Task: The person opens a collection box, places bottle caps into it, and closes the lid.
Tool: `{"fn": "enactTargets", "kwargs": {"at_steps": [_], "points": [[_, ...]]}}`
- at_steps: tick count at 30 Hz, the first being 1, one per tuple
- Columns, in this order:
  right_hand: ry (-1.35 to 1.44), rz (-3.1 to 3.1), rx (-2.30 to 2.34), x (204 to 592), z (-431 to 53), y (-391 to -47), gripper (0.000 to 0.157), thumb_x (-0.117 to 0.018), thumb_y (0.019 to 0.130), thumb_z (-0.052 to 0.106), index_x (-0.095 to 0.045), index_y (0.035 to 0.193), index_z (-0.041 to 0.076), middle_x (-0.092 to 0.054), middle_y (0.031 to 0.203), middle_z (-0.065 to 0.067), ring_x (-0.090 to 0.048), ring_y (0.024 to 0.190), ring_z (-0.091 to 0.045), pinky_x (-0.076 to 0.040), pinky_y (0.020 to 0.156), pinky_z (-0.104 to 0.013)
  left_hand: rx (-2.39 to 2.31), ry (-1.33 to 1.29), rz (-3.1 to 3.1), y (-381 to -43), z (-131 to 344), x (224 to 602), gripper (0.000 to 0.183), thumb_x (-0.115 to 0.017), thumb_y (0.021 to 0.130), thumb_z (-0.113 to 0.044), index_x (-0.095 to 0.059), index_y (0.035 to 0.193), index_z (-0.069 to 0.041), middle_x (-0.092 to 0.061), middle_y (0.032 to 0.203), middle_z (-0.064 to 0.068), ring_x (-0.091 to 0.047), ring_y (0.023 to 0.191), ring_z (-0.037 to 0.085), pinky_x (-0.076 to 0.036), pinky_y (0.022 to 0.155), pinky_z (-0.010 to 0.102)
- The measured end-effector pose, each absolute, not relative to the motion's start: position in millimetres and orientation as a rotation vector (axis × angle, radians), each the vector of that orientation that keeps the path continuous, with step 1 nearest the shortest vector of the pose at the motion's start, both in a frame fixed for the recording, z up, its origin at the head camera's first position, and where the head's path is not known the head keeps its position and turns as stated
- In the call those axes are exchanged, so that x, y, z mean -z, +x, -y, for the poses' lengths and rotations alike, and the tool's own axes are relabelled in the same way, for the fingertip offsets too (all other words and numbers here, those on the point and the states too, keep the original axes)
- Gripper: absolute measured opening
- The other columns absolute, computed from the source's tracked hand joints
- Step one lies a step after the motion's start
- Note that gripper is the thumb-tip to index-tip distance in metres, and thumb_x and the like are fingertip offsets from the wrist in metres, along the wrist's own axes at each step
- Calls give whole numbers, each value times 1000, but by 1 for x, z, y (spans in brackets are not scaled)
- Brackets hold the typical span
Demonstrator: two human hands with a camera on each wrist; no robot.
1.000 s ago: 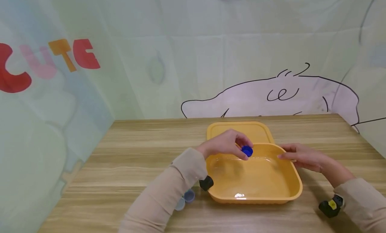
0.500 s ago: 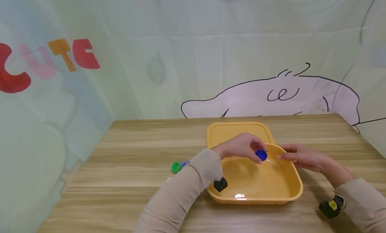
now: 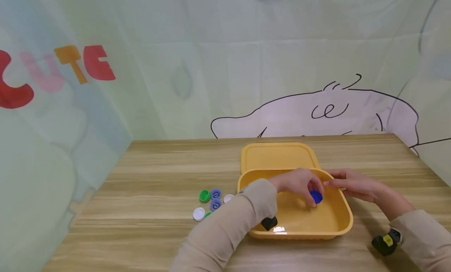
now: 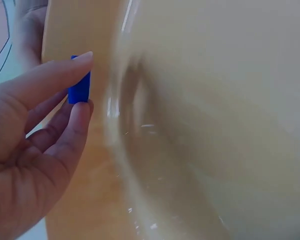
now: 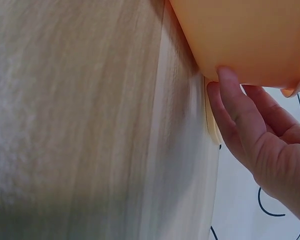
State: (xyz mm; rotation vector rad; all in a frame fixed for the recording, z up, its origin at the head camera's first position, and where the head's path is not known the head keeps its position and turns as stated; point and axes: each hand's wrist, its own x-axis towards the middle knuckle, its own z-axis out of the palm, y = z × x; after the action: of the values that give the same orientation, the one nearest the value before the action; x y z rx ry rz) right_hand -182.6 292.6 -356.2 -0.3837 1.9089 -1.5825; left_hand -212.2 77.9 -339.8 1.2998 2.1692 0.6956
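My left hand (image 3: 297,182) pinches a dark blue bottle cap (image 3: 316,197) between thumb and fingers. It is low inside the yellow plastic box (image 3: 299,220), near the right part of the far wall. In the left wrist view the cap (image 4: 80,90) appears edge-on, apart from the box's wall. With my right hand (image 3: 361,186) I hold the box at its far right corner. The thumb lies over the rim, and in the right wrist view the fingers (image 5: 240,107) rest against the outer wall.
Several green, white and purple-blue bottle caps (image 3: 215,204) lie on the wooden table (image 3: 158,174) left of the box, some partly hidden by my left sleeve. A yellow lid (image 3: 280,156) lies flat behind the box. A printed cloth (image 3: 176,68) hangs behind the table.
My left hand has moved right and down into the box with the blue cap. More caps on the table have come out from behind the sleeve. The right hand has stayed put.
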Motion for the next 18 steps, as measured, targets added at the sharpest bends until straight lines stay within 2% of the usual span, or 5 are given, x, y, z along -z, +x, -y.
{"fn": "enactTargets", "kwargs": {"at_steps": [10, 18], "points": [[-409, -1901, 1585, 356, -293, -182, 52, -47, 97, 10, -25, 136, -16, -58, 117, -2, -58, 103, -15, -49, 86, -36, -590, 1377, -2138, -205, -89, 355, 38, -80, 71, -8, -67, 106, -3, -68, 96, 0, -57, 80, -1, -41, 73, 5], [-445, -1862, 1603, 356, -294, -182, 43, -47, 97, 8, -36, 133, -12, -60, 113, -4, -59, 101, -17, -50, 85, -35, -538, 1410, -2118, -201, -100, 360, 38, -80, 71, -10, -67, 107, -5, -68, 96, -3, -57, 81, -2, -40, 73, 4]]}}
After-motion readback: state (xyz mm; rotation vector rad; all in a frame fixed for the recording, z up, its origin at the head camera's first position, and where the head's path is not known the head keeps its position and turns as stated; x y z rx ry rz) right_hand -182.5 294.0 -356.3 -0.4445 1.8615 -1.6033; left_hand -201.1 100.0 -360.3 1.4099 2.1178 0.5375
